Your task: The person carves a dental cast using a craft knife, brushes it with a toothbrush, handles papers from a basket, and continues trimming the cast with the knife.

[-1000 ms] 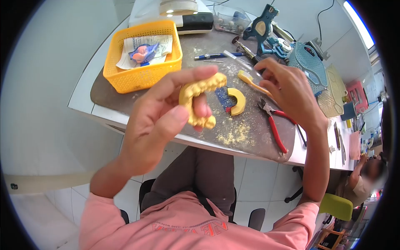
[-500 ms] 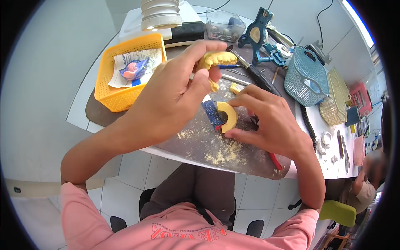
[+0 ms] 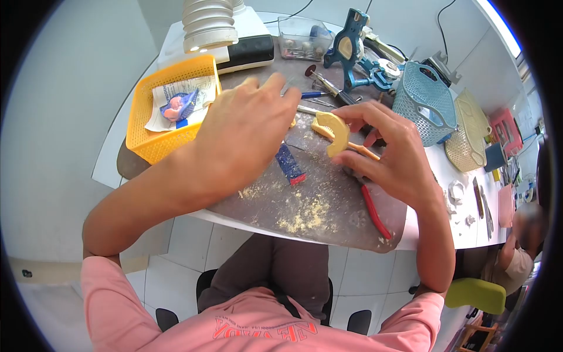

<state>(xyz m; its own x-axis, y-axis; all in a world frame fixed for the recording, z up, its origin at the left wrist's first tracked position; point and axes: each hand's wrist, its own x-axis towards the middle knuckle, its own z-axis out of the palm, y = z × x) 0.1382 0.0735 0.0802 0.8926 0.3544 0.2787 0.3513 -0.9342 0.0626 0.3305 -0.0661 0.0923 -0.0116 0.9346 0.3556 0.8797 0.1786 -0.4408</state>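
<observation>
Between the thumb and fingers of my right hand (image 3: pixel 390 152) is a pale yellow horseshoe-shaped cast (image 3: pixel 335 134), lifted off the mat. My left hand (image 3: pixel 243 126) is turned back-up and slightly blurred; its fingers are curled and hide nearly all of the toothed yellow model, of which a small bit (image 3: pixel 292 122) shows beside them. Below and between the hands a blue strip with a red end (image 3: pixel 290 164) lies on the mat. Behind the held cast lies a toothbrush (image 3: pixel 363 151), and red-handled pliers (image 3: pixel 374 212) are below my right hand.
A yellow basket (image 3: pixel 141 111) with a blue and pink piece on paper stands at the left. Yellow powder (image 3: pixel 308 214) dusts the mat. A handpiece (image 3: pixel 328 85), a teal articulator (image 3: pixel 352 50) and a blue basket (image 3: pixel 428 102) are at the back. A person (image 3: pixel 516 258) sits far right.
My right hand has closed on the horseshoe-shaped cast and raised it from beside the blue strip. My left hand has moved left and turned, so the toothed model is now mostly hidden.
</observation>
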